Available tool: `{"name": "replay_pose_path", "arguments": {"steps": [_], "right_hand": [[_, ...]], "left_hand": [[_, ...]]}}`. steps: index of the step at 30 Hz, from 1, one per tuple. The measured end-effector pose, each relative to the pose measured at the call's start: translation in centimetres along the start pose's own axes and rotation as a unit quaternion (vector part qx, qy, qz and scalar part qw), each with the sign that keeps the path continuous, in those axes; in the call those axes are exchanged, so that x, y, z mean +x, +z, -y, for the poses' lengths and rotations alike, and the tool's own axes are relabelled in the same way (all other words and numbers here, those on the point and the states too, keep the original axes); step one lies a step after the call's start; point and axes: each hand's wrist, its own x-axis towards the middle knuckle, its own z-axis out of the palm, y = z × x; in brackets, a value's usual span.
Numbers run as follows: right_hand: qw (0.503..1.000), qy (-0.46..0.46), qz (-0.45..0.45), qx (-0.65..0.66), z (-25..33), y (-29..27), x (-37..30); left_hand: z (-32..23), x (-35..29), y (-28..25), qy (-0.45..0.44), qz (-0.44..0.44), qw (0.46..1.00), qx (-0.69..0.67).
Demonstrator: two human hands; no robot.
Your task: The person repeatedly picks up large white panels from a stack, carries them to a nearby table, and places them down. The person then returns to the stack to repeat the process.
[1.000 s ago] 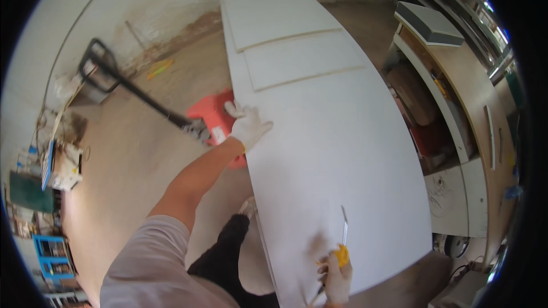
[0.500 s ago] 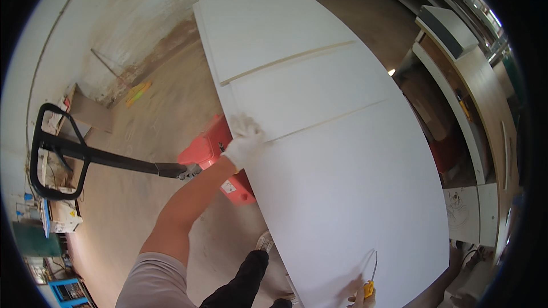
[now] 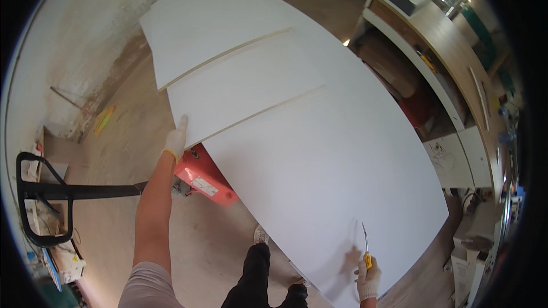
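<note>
Large white boards lie stacked in overlapping layers, the bottom board (image 3: 319, 188) reaching closest to me. My left hand (image 3: 178, 136), in a white glove with a yellow cuff, grips the left edge of the middle board (image 3: 245, 88). Its thumb lies on top; the other fingers are hidden beneath. That edge sticks out past the bottom board's side. Another white board (image 3: 211, 28) overlaps at the far end. Low on the right, my gloved right hand (image 3: 368, 279) is closed round a yellow-handled screwdriver (image 3: 367, 256), its thin metal shaft pointing up and away over the bottom board.
A red pallet jack (image 3: 205, 179) stands under the left side of the boards, its black handle (image 3: 45, 194) reaching left. Wooden furniture with an open compartment (image 3: 451, 51) runs along the right. A stained wall (image 3: 74, 51) rises at the far left.
The middle board has shifted left, its near corner now beyond the bottom board's edge. My left hand has closed on that edge. My right hand, with the screwdriver, shows more fully. The view has turned.
</note>
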Motion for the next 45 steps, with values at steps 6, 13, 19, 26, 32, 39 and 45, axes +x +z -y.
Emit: {"name": "replay_pose_path", "arguments": {"steps": [6, 13, 19, 26, 32, 39, 45], "right_hand": [[0.997, 0.020, -0.032, 0.073, -0.3, -2.6, -0.1], [0.979, -0.045, 0.003, 0.199, -1.7, -8.0, -1.6], [0.965, -0.062, -0.009, 0.254, -6.1, -15.4, -4.1], [0.944, -0.062, -0.092, 0.310, -18.0, -27.8, -6.8], [0.945, -0.044, -0.117, 0.301, -24.1, -33.3, -7.1], [0.984, -0.038, -0.053, 0.164, -19.3, -32.5, -5.5], [0.936, -0.217, 0.164, -0.223, -11.6, -19.8, -3.3]], "left_hand": [[1.8, -5.9, 3.1, 0.041, 0.021, 0.999, -0.012], [7.6, -19.0, 9.8, -0.023, -0.033, 0.996, 0.084], [10.5, -33.4, 19.2, -0.005, -0.066, 0.996, 0.059], [13.3, -52.3, 32.9, -0.115, 0.022, 0.990, 0.083], [16.9, -64.4, 40.2, -0.081, 0.118, 0.959, 0.244], [16.9, -65.4, 28.2, 0.169, 0.074, 0.902, 0.391], [20.8, -57.8, 27.3, -0.136, 0.040, 0.979, 0.149]]}}
